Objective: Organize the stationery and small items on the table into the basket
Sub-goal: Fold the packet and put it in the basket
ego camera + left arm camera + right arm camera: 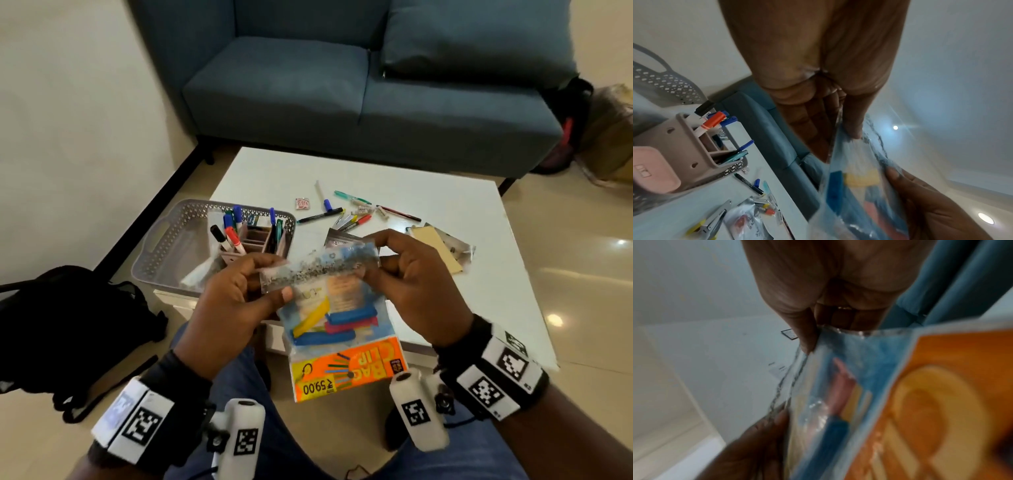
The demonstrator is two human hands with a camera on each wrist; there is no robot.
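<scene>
Head view: low in the centre of the frame, a clear packet of bag clips (337,318) held up in the air, nearer than the white table (445,219), orange "BAG CLIP" card at its lower end, blue, yellow and red clips showing through the plastic; pinched at its top left corner by the left hand (236,301), thumb on the near face and fingers curled behind; pinched at its top right corner by the right hand (407,274) in the same way; left of centre, on the table, a grey perforated basket (164,240) holding a compartmented pen holder (253,243) with markers standing in it; above the hands, loose pens and markers (349,214) scattered on the table; at right, behind the right hand, flat packets (442,250); across the top, a blue sofa (342,85); at lower left, a black bag (68,315) on the floor

Left wrist view: left hand (813,81) filling the top centre, thumb tip pressed on the packet (855,186) edge; right hand (931,207) at lower right, fingers against the plastic; basket (670,84) and pen holder (684,146) at left; loose pens (760,198) and a stapler (715,219) along the bottom left

Right wrist view: blurred; right hand (828,288) at top, thumb gripping the packet (869,402) edge; left hand (748,451) at bottom left, fingertips on the plastic; orange card filling the lower right
</scene>
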